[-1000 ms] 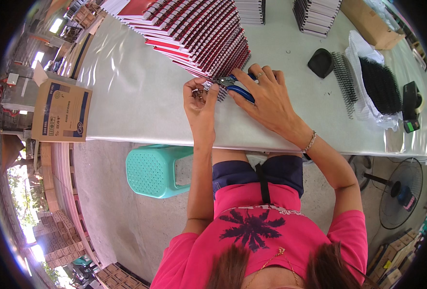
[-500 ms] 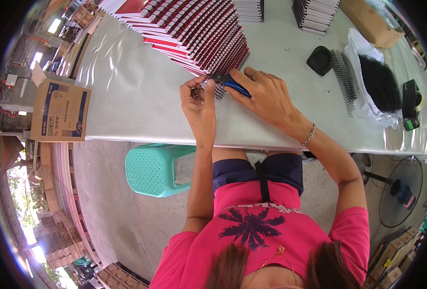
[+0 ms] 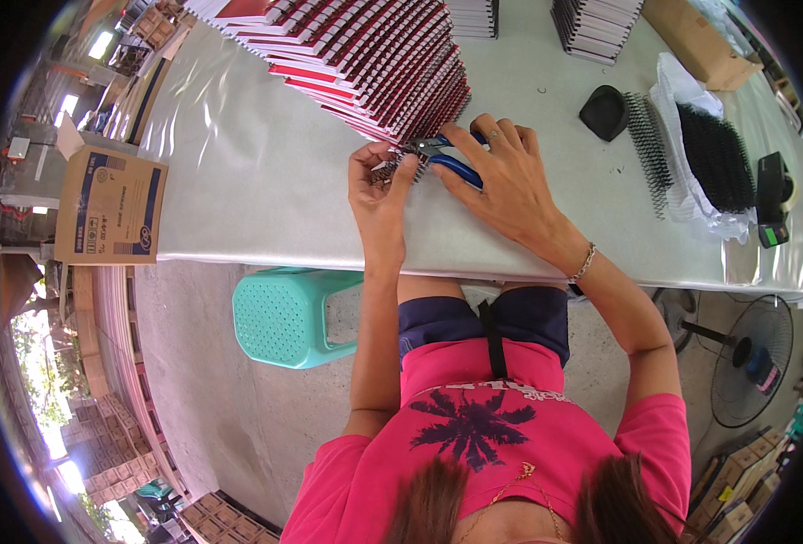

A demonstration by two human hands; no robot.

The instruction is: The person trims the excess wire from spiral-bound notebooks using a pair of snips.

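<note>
A tall fanned stack of spiral-bound notebooks (image 3: 365,54) with red and white edges stands at the table's far middle. At its near corner, my left hand (image 3: 379,204) is closed, thumb and fingers pinching a dark spiral coil (image 3: 385,170); how far the coil runs into the notebooks is hidden. My right hand (image 3: 515,186) grips blue-handled cutting pliers (image 3: 457,170). Their handles are spread apart, and the metal jaws point left, beside my left fingertips and the coil. Whether the jaws touch the coil, I cannot tell.
Loose dark coils (image 3: 646,150) and a black bundle of coils (image 3: 714,159) on white wrapping lie to the right, near a black dish (image 3: 603,113) and a tape dispenser (image 3: 771,195). More notebooks (image 3: 596,27) stand behind. A green stool (image 3: 283,317) is below the table's front edge.
The pliers' handles have spread from nearly closed to wide apart. My left hand has moved slightly right, and my right fingers have lifted with the upper handle.
</note>
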